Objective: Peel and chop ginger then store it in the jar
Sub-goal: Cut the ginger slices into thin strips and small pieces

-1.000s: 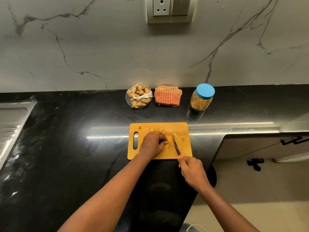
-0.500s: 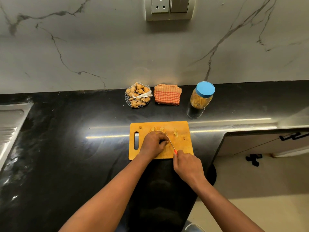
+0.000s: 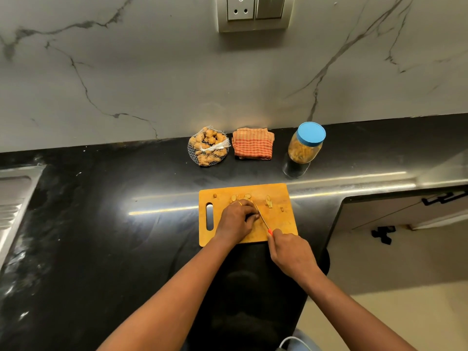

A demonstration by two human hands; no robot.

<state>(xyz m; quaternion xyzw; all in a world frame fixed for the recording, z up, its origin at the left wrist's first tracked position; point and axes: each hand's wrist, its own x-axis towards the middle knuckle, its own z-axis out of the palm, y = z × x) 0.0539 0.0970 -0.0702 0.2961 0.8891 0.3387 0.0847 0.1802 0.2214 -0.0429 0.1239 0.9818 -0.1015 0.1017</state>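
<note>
Ginger slices (image 3: 247,197) lie toward the far edge of the wooden cutting board (image 3: 279,225), just beyond the left hand (image 3: 236,220). Its curled fingers (image 3: 249,213) press down on what I take to be the ginger piece being cut, which is hidden beneath them. Next to the right, the knife (image 3: 262,217) has changed place. A second ago its blade lay apart from that hand, angled off rightward; now it stands on edge against the fingertips, tip toward the slices. The right hand (image 3: 291,252) has come in with it, fingers wrapped round the orange handle. I judge another slice is being set up, so chopping is mid-way, with chopped bits (image 3: 268,201) right of the blade. Farther right on the table (image 3: 101,224), the blue-lidded jar (image 3: 305,148) stands capped and well apart — storing is not yet begun.
</note>
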